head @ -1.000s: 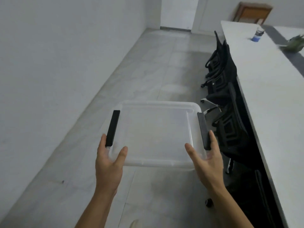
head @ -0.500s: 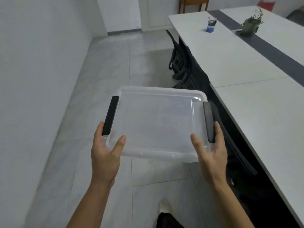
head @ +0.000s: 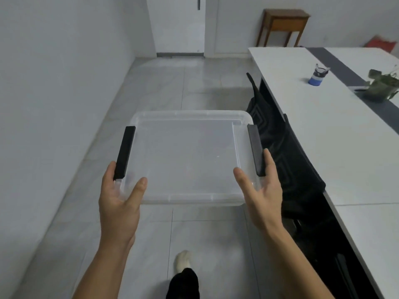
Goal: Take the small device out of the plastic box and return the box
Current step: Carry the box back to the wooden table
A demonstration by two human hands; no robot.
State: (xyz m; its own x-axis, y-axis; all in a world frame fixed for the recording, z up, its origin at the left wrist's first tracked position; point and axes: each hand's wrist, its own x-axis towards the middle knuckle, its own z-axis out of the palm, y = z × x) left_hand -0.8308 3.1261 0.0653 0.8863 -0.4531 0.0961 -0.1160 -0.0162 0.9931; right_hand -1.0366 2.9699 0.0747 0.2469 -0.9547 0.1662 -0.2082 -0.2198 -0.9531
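Note:
I carry a clear plastic box (head: 187,156) with its lid on, held level in front of me above the floor. Black latch handles sit on its left and right sides. My left hand (head: 119,197) grips the near left corner, thumb on the lid. My right hand (head: 262,190) grips the near right corner beside the right latch. Nothing shows through the lid, and no small device is in view.
A long white table (head: 328,134) runs along the right, with black chairs (head: 278,147) tucked under it. A blue-based cup (head: 316,76) and a potted plant (head: 382,85) stand on it. A wooden side table (head: 282,24) and a door (head: 179,26) lie ahead; a wall on the left.
I have walked and turned right along the aisle, so the table and the far wall have swung into view. Both hands keep the same grip on the box.

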